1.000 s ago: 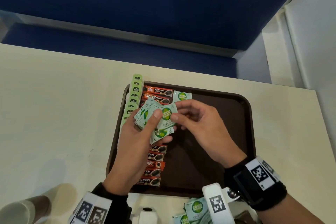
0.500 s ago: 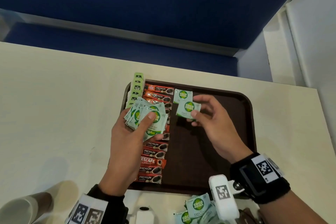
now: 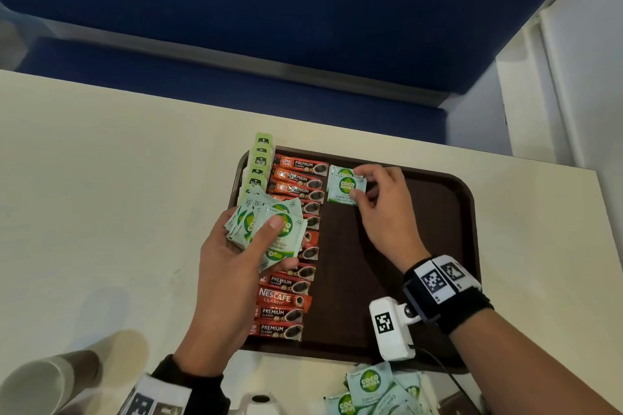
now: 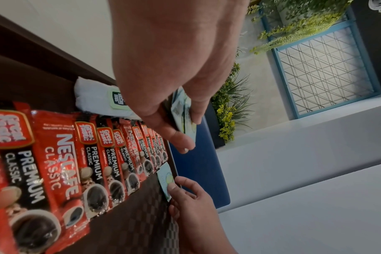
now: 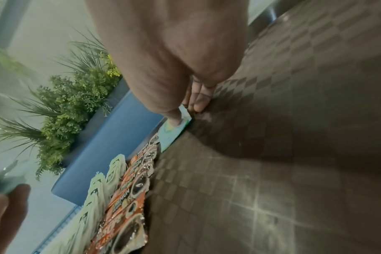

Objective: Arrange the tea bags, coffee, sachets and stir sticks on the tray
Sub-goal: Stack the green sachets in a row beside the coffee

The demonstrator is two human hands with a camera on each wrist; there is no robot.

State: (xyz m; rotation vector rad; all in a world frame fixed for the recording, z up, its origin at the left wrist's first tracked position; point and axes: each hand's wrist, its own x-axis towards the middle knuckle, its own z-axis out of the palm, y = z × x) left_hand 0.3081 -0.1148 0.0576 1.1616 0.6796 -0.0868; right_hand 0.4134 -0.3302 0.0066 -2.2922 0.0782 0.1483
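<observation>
A cream tabletop (image 3: 101,178) runs across the scene, its far edge meeting a blue upholstered bench (image 3: 303,10) with a pale strip between seat and back. To the right stands a white wall (image 3: 580,77). The wrist views show leafy green plants (image 4: 228,106) in a planter behind the bench, and a blue-framed wire grid panel (image 4: 328,68) on a pale wall.

On the tabletop sits a dark brown tray (image 3: 421,246) with a checkered textured floor. Along its left edge lies a column of green-tagged tea bags (image 3: 259,162), and just beside them a long overlapping column of red coffee sachets (image 3: 290,300). At the top of the next column lie two pale green sugar sachets (image 3: 344,187), the nearer one overlapping the farther.

The right hand (image 3: 384,212) pinches the nearer sugar sachet at its right edge, thumb on top, fingers curled at the far corner, the sachet lying on the tray floor. The left hand (image 3: 229,263) hovers over the coffee column, gripping a fanned stack of sugar sachets (image 3: 266,229) with the thumb pressed across the top.

More loose sugar sachets (image 3: 371,387) lie on the tabletop at the near edge. A paper cup (image 3: 43,381) lies at the lower left.
</observation>
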